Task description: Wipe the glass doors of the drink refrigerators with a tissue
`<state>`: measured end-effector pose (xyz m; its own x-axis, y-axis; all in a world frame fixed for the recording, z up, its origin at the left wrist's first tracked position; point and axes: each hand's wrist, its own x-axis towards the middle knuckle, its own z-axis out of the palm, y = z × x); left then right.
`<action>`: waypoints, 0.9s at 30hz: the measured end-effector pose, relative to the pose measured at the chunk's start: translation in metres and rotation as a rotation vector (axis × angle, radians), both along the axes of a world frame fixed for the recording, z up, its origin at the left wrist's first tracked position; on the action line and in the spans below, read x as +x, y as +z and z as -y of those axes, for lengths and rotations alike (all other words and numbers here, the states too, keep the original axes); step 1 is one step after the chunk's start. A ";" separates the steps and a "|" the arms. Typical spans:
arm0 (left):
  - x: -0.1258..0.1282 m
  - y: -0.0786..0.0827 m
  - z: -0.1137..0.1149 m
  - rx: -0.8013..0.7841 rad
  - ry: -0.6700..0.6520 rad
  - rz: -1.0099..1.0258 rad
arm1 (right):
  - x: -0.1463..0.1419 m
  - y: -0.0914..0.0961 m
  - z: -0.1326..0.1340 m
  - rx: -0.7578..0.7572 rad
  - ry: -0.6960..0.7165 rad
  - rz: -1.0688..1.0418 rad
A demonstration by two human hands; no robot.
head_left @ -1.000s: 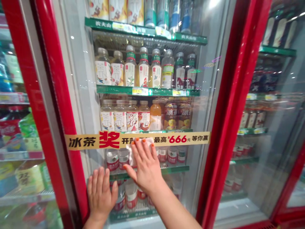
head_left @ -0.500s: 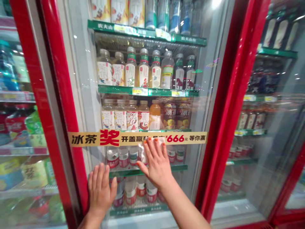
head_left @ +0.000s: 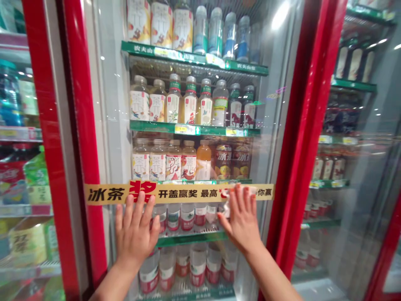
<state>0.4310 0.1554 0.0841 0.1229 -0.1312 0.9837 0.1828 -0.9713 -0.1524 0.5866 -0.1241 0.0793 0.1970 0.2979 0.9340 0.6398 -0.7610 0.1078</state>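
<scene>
Banner (head_left: 180, 194) beginning “冰茶” runs beneath tissue (head_left: 226, 208) under the right hand (head_left: 243, 223).

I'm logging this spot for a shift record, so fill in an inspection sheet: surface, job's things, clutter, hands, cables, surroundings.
Surface: upright glass door with a red frame, bright reflections showing.
Job's things: white cloth, partly hidden under the right hand, over the right part of a yellow printed strip.
Clutter: bottled drinks in rows on shelves behind the glass.
Hands: right hand flat, fingers extended over the cloth; left hand flat, fingertips overlapping the strip's left part, no item visible in it.
Cables: nothing seen.
Surroundings: red-framed drink displays on both sides, partly blurred.
</scene>
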 end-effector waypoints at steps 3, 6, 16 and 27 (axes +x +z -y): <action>-0.001 -0.004 -0.001 0.000 -0.020 0.017 | 0.010 0.001 0.016 0.327 -0.113 -0.132; -0.002 -0.005 -0.002 -0.012 -0.029 0.022 | -0.006 -0.005 -0.002 0.172 -0.051 -0.075; 0.001 -0.006 0.002 -0.012 -0.010 0.057 | 0.000 0.024 -0.014 0.398 -0.061 -0.112; -0.002 -0.020 -0.009 -0.058 -0.141 0.132 | -0.050 0.027 -0.087 0.067 0.078 0.076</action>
